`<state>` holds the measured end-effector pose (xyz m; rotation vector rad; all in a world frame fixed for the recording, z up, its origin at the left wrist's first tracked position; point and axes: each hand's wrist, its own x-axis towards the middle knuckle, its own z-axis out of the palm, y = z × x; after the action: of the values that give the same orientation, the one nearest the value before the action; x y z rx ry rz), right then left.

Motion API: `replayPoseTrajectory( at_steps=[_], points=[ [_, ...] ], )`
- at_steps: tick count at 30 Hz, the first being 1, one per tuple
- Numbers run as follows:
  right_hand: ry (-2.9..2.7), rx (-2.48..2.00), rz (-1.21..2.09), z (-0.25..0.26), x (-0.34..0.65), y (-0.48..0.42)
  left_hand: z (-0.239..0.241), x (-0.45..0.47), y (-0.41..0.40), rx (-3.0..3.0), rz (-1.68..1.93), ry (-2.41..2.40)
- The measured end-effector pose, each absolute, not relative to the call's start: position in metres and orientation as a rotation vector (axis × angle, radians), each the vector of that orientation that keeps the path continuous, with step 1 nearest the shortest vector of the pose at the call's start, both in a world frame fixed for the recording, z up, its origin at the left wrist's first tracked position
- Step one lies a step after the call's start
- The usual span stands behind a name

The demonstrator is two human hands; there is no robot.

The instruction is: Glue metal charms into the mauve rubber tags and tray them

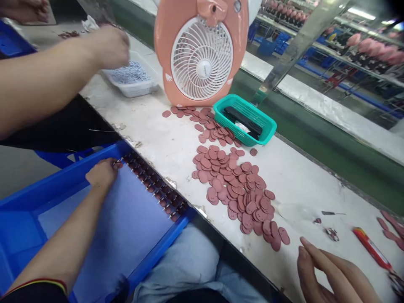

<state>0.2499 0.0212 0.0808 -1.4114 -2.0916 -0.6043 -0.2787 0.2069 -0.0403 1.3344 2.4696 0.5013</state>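
Observation:
My left hand (103, 171) is closed at the far edge of the blue tray (19, 208). Its fingertips pinch a small reddish-brown oval piece (120, 164) at the end of rows of similar dark pieces (154, 185) with thin metal bits. These rows lie on a pale sheet (126, 227) lining the tray. At the lower right, my right hand (334, 273) hovers over the white table, fingers loosely bent, thumb and fingertip close but apart, nothing visible between them. A pile of reddish-brown oval pieces (240, 185) spreads across the table to its left.
A pink fan (203, 63) stands behind the pile beside a green basket (244, 120) holding a black object. A co-worker's arm (63, 71) reaches above a white basket (139, 86). A red-and-yellow cutter (372, 248) and a small blade-like tool (330, 213) lie at right.

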Motion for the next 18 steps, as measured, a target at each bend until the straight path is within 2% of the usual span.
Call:
replayPoseTrajectory(
  at_steps=[3, 6, 8, 9, 11, 13, 16, 18],
  points=[
    [-1.838, -1.591, -0.685, 0.082, 0.249, 0.024, -0.038, -0.286, 0.212, 1.319, 0.555, 2.503],
    [-1.351, -1.929, -0.401, 0.076, 0.261, 0.032, -0.043, -0.275, 0.208, 1.251, 0.707, 2.644],
    [-1.160, -2.060, -0.138, 0.070, 0.273, 0.040, -0.043, -0.246, 0.194, 1.370, 1.002, 2.667],
    [-1.151, -2.091, -0.033, 0.067, 0.277, 0.046, -0.040, -0.226, 0.184, 1.579, 1.334, 2.563],
    [-1.237, -2.121, 0.100, 0.061, 0.284, 0.059, -0.029, -0.176, 0.159, 2.116, 1.797, 2.092],
    [-1.321, -2.129, 0.198, 0.058, 0.285, 0.073, -0.013, -0.125, 0.137, 2.415, 1.636, 1.680],
    [-1.412, -2.078, 0.297, 0.059, 0.281, 0.088, 0.006, -0.072, 0.116, 2.578, 1.241, 1.460],
    [-1.433, -2.020, 0.333, 0.063, 0.277, 0.091, 0.012, -0.058, 0.110, 2.591, 1.111, 1.391]
  ],
)
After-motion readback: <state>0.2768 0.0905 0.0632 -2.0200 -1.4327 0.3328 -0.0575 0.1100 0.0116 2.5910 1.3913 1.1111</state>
